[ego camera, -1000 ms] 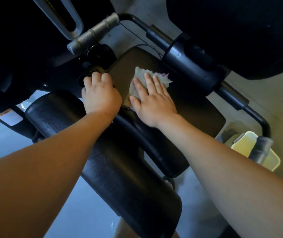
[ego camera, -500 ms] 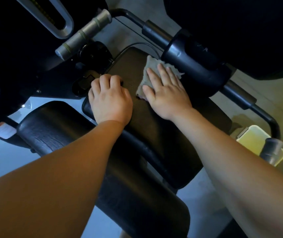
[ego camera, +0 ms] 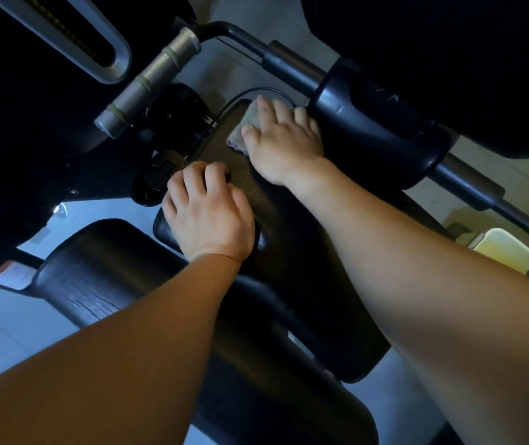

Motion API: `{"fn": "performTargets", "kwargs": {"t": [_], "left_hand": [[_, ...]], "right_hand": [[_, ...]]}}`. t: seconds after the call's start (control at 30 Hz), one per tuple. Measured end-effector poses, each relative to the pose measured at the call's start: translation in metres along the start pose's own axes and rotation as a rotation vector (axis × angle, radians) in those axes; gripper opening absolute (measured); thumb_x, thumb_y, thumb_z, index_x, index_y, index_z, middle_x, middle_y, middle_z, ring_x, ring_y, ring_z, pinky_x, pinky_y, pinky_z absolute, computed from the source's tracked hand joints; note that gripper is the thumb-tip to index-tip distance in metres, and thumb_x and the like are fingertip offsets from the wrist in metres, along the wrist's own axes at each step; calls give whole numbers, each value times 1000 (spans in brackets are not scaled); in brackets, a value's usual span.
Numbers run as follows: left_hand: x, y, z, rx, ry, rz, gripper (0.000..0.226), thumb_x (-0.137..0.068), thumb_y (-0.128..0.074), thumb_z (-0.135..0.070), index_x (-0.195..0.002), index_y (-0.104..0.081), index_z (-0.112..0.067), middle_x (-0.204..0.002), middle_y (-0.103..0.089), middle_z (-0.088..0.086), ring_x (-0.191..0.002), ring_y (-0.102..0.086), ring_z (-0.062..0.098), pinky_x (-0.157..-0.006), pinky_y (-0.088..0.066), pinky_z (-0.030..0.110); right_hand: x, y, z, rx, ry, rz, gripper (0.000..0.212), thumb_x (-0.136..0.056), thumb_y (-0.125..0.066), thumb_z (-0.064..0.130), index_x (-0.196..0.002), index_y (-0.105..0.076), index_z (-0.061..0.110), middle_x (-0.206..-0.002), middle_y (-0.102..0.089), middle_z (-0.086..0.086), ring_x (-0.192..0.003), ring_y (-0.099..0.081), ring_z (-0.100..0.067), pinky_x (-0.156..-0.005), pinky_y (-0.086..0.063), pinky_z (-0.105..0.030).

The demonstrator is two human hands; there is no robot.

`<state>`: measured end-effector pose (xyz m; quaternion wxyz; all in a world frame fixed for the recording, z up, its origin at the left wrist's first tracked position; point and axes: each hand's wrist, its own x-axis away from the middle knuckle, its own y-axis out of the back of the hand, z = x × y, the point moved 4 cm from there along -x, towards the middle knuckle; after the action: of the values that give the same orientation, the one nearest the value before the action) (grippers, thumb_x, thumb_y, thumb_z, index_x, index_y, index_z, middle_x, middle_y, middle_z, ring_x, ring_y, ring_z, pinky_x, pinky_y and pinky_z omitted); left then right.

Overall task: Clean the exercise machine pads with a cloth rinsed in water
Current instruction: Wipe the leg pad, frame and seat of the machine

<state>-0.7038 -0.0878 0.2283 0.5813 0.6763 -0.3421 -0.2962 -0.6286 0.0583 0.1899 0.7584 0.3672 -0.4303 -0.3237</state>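
Observation:
A black seat pad (ego camera: 308, 261) of the exercise machine lies under both arms. My right hand (ego camera: 284, 139) presses a pale cloth (ego camera: 243, 130) flat against the pad's far end, fingers spread over it, right next to a thick black roller (ego camera: 381, 123). Only the cloth's left part shows from under the hand. My left hand (ego camera: 208, 213) grips the pad's left edge, fingers curled over it. A second, longer black pad (ego camera: 122, 284) runs below and left, its surface cracked.
A grey ribbed handle (ego camera: 150, 81) and dark machine parts sit at upper left. A black bar (ego camera: 481, 194) runs from the roller down to the right. A pale yellow container (ego camera: 507, 252) stands on the floor at right. Light floor (ego camera: 9, 319) shows at left.
My right hand has slid the cloth further up the pad, away from me, to its far end by the roller. The left hand keeps its hold on the pad's edge.

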Motion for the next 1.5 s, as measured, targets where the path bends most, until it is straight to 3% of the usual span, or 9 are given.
{"fn": "performTargets", "kwargs": {"t": [0.17, 0.33, 0.6, 0.83, 1.03, 1.2, 1.3, 1.4, 1.5], "left_hand": [[0, -2, 0, -19, -2, 4, 31, -92, -45, -33, -118, -58, -23, -129, -53, 4, -126, -43, 33, -104, -36, 48], [2, 0, -3, -13, 4, 13, 32, -92, -43, -33, -119, -57, -23, -130, -52, 6, -127, -42, 32, -104, -33, 47], [3, 2, -5, -18, 8, 28, 32, -94, -41, -33, -121, -54, -24, -134, -49, 5, -129, -40, 32, -106, -32, 48], [4, 5, -5, -13, 13, 27, 33, -93, -40, -32, -121, -55, -24, -136, -48, 6, -131, -39, 32, -107, -31, 47], [3, 5, -6, -22, 14, 42, 33, -94, -39, -32, -123, -54, -24, -138, -47, 7, -132, -38, 32, -108, -31, 49], [3, 6, -6, -34, 9, 50, 35, -94, -39, -31, -125, -53, -22, -140, -46, 7, -133, -37, 33, -108, -31, 50], [2, 7, -4, -37, 10, 51, 36, -94, -39, -31, -125, -54, -21, -140, -46, 8, -132, -37, 34, -107, -32, 51], [4, 7, -6, -36, 7, 55, 36, -94, -39, -31, -125, -54, -21, -140, -46, 9, -132, -37, 35, -107, -32, 51], [5, 8, -5, -30, 3, 45, 36, -94, -39, -30, -125, -54, -21, -139, -47, 10, -131, -38, 36, -107, -31, 50]], "right_hand": [[-14, 0, 10, 15, -15, -42, 65, -104, -23, 53, -159, -26, 17, -160, -35, -7, -143, -28, -31, -117, -20, -44], [24, -2, -11, 43, -64, -159, 73, -102, -29, 57, -160, -23, 13, -158, -34, -10, -141, -30, -30, -118, -22, -44], [70, 9, -65, 26, -96, -128, 72, -101, -28, 60, -158, -26, 16, -153, -35, -8, -138, -33, -31, -115, -27, -44], [112, 9, -110, -65, -167, -37, 69, -100, -25, 64, -159, -19, 29, -160, -21, 0, -145, -22, -29, -121, -18, -45], [127, 0, -99, -39, -181, 10, 74, -102, -19, 59, -164, 0, 23, -171, 1, -8, -155, -1, -35, -127, -2, -49], [153, -9, -69, -99, -19, 60, 69, -104, -17, 57, -164, 1, 28, -171, 12, -8, -155, 19, -31, -126, 7, -51], [190, -23, -45, -48, 185, -3, 65, -106, -20, 57, -164, -9, 30, -171, 1, -11, -157, 11, -34, -127, 2, -52], [224, -38, -36, 23, 383, -28, 66, -102, -37, 56, -162, -23, 29, -170, -13, -13, -157, -4, -37, -127, -6, -52], [217, -31, -46, -5, 386, -15, 67, -100, -35, 65, -160, -24, 39, -171, -13, -6, -157, -5, -32, -127, -10, -49]]}}
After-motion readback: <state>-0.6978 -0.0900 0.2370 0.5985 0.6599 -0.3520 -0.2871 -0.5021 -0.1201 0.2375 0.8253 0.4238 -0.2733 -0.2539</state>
